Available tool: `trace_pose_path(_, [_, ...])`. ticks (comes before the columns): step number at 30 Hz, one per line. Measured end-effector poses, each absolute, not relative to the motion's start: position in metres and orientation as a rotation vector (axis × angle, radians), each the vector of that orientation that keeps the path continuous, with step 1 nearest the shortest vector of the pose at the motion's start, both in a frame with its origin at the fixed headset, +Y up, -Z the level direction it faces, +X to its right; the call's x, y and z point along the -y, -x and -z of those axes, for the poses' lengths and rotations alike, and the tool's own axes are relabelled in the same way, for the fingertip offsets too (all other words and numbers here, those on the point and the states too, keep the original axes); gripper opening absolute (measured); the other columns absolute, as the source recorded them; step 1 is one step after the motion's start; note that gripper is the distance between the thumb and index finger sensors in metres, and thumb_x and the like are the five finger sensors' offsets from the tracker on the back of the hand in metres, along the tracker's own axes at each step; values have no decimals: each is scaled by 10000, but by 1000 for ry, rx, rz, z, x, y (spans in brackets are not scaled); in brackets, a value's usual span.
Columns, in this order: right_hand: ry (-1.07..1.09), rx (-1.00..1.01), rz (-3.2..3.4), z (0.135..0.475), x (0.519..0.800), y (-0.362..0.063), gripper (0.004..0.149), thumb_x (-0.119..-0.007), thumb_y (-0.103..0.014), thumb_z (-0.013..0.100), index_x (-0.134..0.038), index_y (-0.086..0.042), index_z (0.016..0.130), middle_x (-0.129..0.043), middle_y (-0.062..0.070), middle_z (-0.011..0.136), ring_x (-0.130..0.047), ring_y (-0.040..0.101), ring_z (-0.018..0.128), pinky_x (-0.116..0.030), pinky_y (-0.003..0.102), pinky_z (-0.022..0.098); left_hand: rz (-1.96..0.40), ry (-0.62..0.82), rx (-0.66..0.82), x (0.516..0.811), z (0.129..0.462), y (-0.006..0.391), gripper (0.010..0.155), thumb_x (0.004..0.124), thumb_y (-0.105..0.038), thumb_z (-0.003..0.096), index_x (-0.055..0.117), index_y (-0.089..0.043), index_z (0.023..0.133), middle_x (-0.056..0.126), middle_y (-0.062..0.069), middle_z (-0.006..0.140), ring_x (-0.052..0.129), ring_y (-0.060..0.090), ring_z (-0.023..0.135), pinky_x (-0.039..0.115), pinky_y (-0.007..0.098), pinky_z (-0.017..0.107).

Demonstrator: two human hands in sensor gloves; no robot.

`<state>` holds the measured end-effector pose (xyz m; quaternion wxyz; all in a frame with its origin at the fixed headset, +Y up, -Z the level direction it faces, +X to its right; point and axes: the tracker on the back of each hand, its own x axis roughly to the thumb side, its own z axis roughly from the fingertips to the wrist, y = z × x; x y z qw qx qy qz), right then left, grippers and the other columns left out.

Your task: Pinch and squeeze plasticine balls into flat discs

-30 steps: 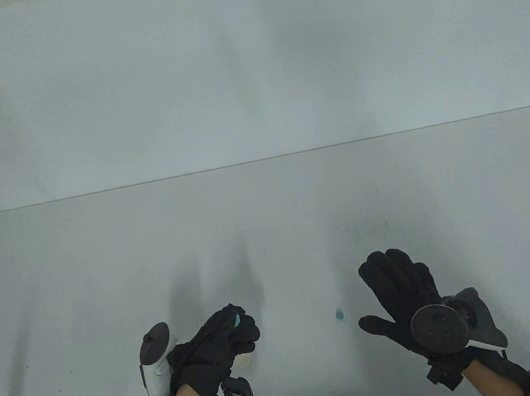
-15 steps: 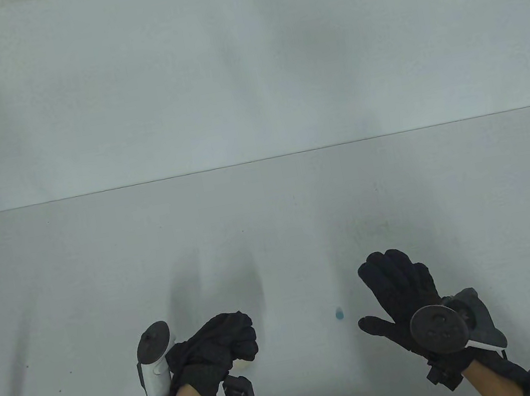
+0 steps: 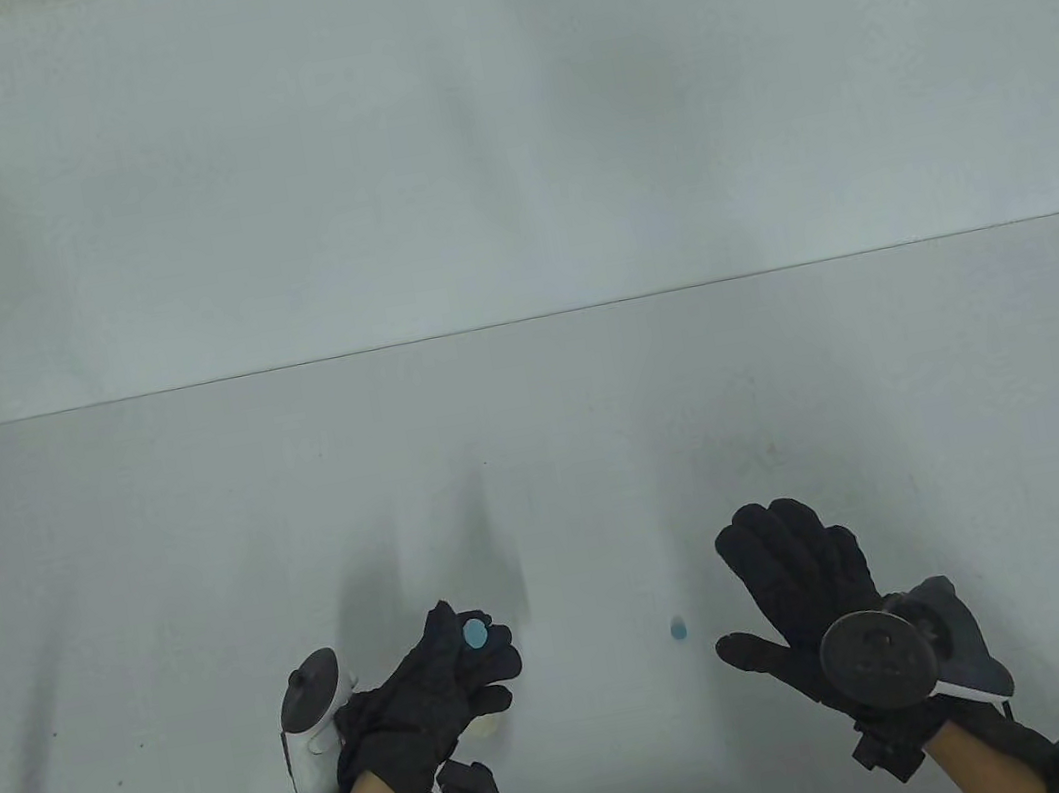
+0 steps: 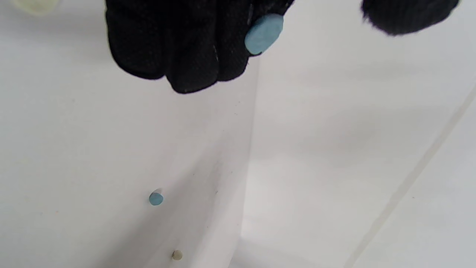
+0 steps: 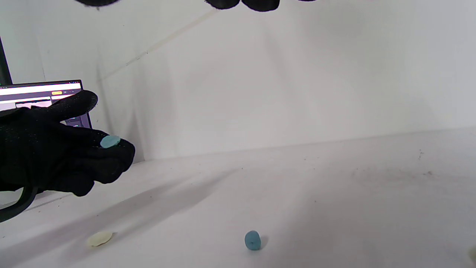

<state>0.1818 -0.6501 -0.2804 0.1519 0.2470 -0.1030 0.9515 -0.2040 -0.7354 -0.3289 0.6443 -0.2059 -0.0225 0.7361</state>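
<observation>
My left hand (image 3: 465, 646) hovers a little above the white table (image 3: 207, 531), fingers curled. A flat light-blue plasticine disc (image 3: 474, 634) lies on its index finger. The thumb (image 5: 76, 103) is lifted off the disc, which also shows in the left wrist view (image 4: 263, 33) and the right wrist view (image 5: 110, 141). My right hand (image 3: 755, 594) is spread flat, palm down and empty, at the right. A small blue piece (image 3: 678, 629) stands on the table between the hands. A pale yellow disc (image 3: 488, 726) lies under the left hand.
A small pale ball (image 4: 177, 255) lies on the table beyond the blue piece (image 4: 156, 198). A white wall rises behind the table's back edge (image 3: 517, 321). A lit screen (image 5: 41, 95) stands off to the left.
The left hand closed over the blue piece and hid it, then the thumb lifted away and the flat disc face now shows. The right hand has not moved.
</observation>
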Motion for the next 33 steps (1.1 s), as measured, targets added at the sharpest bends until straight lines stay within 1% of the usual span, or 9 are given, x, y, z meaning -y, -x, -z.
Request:
trace_pose_path(3, [-709,295,-2732,280,650,-182,828,-500,-665,548,-351,-133,1166,-349,182,1231,-374,528,1104,-442,758,694,-1641,442,4,735,329,206,690,650,-583,531,746,-50,958,907,142,852,1013,312,710,817,468,577])
trace_pose_path(6, [-710,286,-2733,281,651,-181,829,-499,-665,549,-351,-132,1166,-349,183,1231,-371,530,1105,-440,759,694,-1611,429,-11,733,329,207,490,700,-474,545,846,-108,835,993,70,700,1082,233,553,861,425,515])
trace_pose_path(15, [-714,291,-2732,280,650,-181,827,-500,-664,548,-353,-133,1165,-350,183,1231,-372,530,1105,-443,758,694,-1574,427,24,729,330,202,437,662,-350,557,854,-50,810,1042,34,603,1141,177,454,931,352,469])
trace_pose_path(20, [-718,296,-2731,280,650,-181,829,-499,-665,548,-352,-133,1166,-351,180,1231,-370,530,1106,-443,757,694,-1600,398,-15,732,330,207,470,640,-375,564,816,-40,843,1023,16,653,1133,174,519,916,345,504])
trace_pose_path(21, [-719,300,-2728,280,650,-181,828,-499,-665,548,-352,-133,1166,-349,180,1232,-374,528,1104,-443,758,694,-1621,420,14,733,330,207,527,611,-415,564,790,-32,879,1005,39,708,1112,200,583,893,361,534])
trace_pose_path(22, [-719,299,-2728,280,650,-181,828,-499,-665,549,-353,-133,1166,-350,182,1231,-372,528,1105,-442,758,694,-1642,439,39,733,330,206,663,581,-475,556,731,38,947,964,109,792,1073,258,659,852,402,574])
trace_pose_path(25, [-719,298,-2730,280,650,-181,829,-499,-665,548,-352,-132,1166,-351,184,1231,-371,530,1105,-443,758,693,-1707,491,94,734,329,199,778,565,-550,550,619,49,1042,824,222,947,933,396,822,735,497,660])
trace_pose_path(28, [-718,301,-2729,280,650,-181,828,-500,-665,548,-353,-132,1166,-350,183,1231,-376,528,1103,-443,757,694,-1666,488,97,733,329,197,685,638,-510,545,663,-13,1015,840,193,933,960,360,804,764,477,647])
trace_pose_path(33, [-717,298,-2731,280,650,-181,828,-500,-665,549,-352,-133,1166,-350,182,1231,-372,529,1105,-443,758,694,-1622,459,95,731,331,197,474,745,-365,534,755,-85,917,944,98,807,1067,238,672,859,397,583])
